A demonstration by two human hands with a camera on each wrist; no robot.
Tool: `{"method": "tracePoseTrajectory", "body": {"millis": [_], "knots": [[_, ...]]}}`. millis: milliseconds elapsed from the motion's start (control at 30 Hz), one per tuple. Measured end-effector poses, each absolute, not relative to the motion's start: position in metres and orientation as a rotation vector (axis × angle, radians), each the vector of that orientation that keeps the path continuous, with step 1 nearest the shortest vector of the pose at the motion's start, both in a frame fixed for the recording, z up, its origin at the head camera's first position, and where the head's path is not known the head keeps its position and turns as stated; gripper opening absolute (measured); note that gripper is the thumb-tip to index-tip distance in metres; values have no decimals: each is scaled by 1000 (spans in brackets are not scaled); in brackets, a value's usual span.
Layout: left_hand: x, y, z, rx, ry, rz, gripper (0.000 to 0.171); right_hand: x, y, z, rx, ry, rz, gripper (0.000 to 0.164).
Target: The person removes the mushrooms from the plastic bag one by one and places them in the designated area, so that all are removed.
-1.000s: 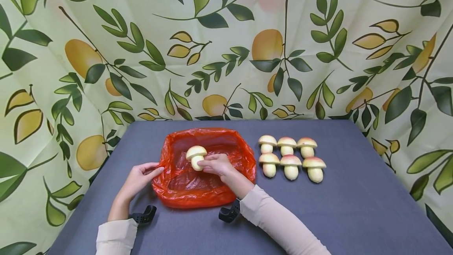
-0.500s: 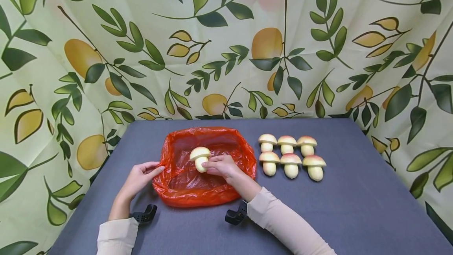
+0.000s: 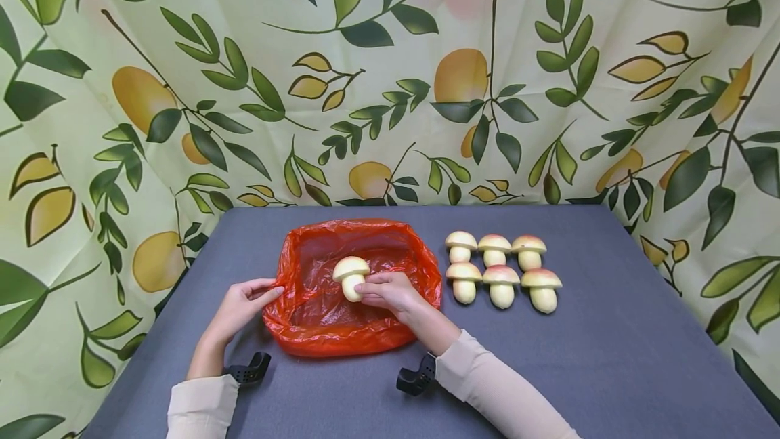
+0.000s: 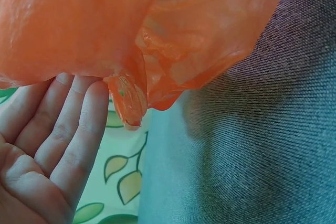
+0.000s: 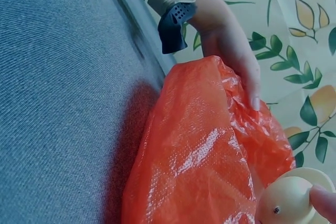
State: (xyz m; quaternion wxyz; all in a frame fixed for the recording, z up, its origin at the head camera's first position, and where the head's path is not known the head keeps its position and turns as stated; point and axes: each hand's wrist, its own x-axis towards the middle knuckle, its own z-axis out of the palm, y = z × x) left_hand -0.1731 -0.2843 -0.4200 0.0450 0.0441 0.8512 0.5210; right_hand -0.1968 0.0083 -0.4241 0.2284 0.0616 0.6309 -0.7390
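Note:
A red plastic bag (image 3: 341, 344) stands with its mouth wide on the grey table. At its left rim my left hand (image 3: 240, 307) pinches the plastic between thumb and fingers. In the left wrist view the fingers of the left hand (image 4: 58, 135) lie fairly straight against the bag's outer side (image 4: 73, 30). My right hand (image 3: 390, 293) grips a toy mushroom (image 3: 351, 275) by its pale stem, above the bag's opening, cap up and slightly tilted. The right wrist view shows the mushroom's stem end (image 5: 286, 200) under a fingertip, beside the bag (image 5: 194, 156).
Several similar toy mushrooms (image 3: 502, 286) lie in two rows right of the bag on the grey table (image 3: 609, 358). A leaf-and-fruit patterned cloth (image 3: 390, 87) hangs behind and around the table. Black wrist devices (image 3: 417, 377) sit on both wrists.
The right hand and its mushroom have shifted a little right and toward the person, still over the bag's opening. The left hand stays at the rim.

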Motion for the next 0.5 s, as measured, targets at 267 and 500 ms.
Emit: {"method": "tracePoseTrajectory", "body": {"millis": [267, 500], "knots": [[-172, -284, -418, 133, 2617, 1573, 39, -193, 13, -429, 120, 1747, -2019, 38], [-173, -285, -421, 125, 2619, 1553, 41, -188, 19, -427, 89, 1722, -2048, 41]]}}
